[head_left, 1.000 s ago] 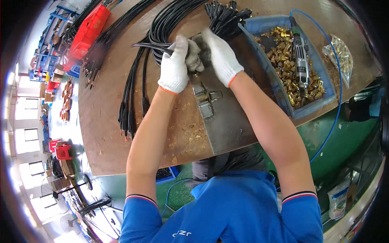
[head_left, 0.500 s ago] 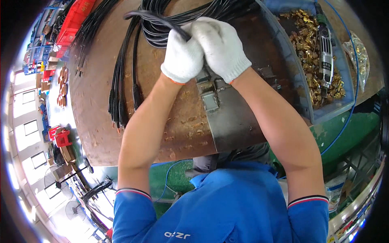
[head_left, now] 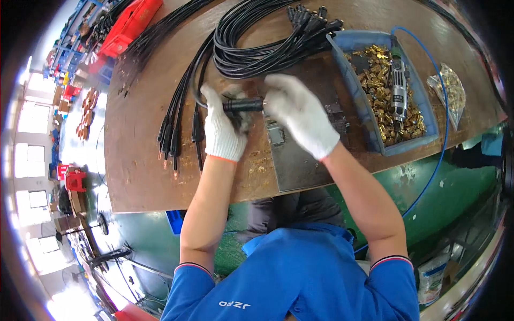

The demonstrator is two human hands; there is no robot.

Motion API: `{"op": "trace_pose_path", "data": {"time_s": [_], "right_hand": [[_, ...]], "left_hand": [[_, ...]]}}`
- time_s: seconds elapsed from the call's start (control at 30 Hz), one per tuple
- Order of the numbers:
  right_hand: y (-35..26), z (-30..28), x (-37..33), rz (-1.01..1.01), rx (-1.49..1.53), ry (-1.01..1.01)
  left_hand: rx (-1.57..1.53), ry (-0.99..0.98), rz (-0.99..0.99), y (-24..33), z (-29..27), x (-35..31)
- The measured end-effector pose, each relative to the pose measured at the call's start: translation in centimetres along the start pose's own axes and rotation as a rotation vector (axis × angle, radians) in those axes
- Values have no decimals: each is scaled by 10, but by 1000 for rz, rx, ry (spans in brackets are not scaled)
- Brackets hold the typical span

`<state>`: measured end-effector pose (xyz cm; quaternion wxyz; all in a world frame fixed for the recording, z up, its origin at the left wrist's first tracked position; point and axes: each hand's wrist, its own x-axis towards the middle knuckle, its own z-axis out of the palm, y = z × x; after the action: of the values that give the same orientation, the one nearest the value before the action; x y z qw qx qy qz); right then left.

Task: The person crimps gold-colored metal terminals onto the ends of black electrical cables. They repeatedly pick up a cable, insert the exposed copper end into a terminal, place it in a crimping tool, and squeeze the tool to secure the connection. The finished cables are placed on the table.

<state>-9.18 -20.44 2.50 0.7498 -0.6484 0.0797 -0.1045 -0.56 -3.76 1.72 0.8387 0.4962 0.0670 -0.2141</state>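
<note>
My left hand point(head_left: 220, 125), in a white glove, is closed around a black cable connector point(head_left: 243, 105). The connector lies about level and points right, its cable curving up behind the glove. Close by its right end is my gloved right hand point(head_left: 302, 109); its fingertips are blurred, so I cannot make out whether they grip anything. A coil of black cables point(head_left: 235, 59) lies beyond my hands. Left of my left hand, several black cable ends point(head_left: 170, 136) with bare copper tips rest on the brown table point(head_left: 139, 184).
On the right stands a blue bin point(head_left: 431, 120) with many brass fittings point(head_left: 372, 80) and a silver power tool point(head_left: 399, 88) on top. A clear bag of fittings point(head_left: 452, 93) lies beyond it. A metal plate with small blocks point(head_left: 294, 166) is in front of me; a blue hose point(head_left: 446, 128) crosses the table edge.
My hands were together over the cable; now they are apart, with the connector showing between them. The right hand has moved right. The whole view has shifted.
</note>
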Motion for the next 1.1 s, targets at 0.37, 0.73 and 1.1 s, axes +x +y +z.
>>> {"op": "trace_pose_path", "data": {"time_s": [0.37,0.73,1.1], "right_hand": [[-10,46,-40,-470,-479,-147],[-29,29,-9,-564,-502,-152],[-5,-27,-33,119,-113,30]], "left_hand": [[-483,-151,-244,-23,-16,-46],[-508,-351,-240,-18,-25,-41],[982,285,661,23,-84,-86]]}}
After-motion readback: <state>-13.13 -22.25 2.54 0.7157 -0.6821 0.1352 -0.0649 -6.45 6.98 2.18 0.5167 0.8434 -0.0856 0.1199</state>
